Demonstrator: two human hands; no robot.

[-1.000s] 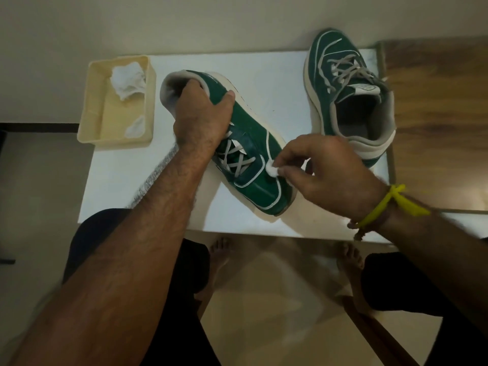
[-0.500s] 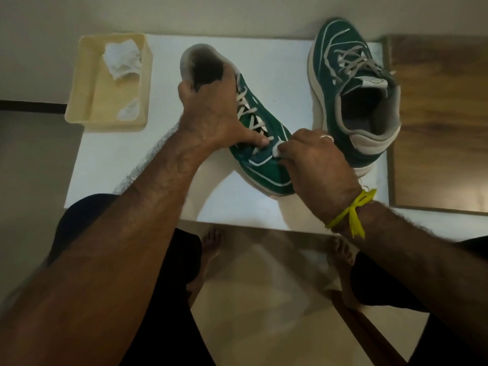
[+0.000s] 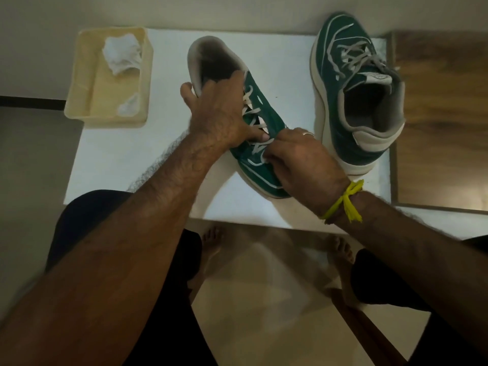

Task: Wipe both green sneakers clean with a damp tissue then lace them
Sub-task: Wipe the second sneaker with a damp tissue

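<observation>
Near sneaker [image 3: 260, 151] sits mid-frame on the white table [image 3: 118, 159], running diagonally, toe lower right. Left hand [image 3: 221, 114] grips its collar; right hand [image 3: 301, 159] pinches a tissue [image 3: 264, 161] against it. Beige tray [image 3: 79, 75] upper left holds crumpled tissues [image 3: 121, 55].

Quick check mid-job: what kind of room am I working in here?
Probably a home room, not a workshop: a small white table against a plain wall, wood-look furniture beside it, and bare feet on the tile floor.

We see two green sneakers [image 3: 260, 143] [image 3: 356, 93] with white stripes, pale soles and grey-white laces, a cream tray [image 3: 81, 75] at ten o'clock holding white tissues [image 3: 121, 55], and a yellow wristband [image 3: 346, 202].
</observation>
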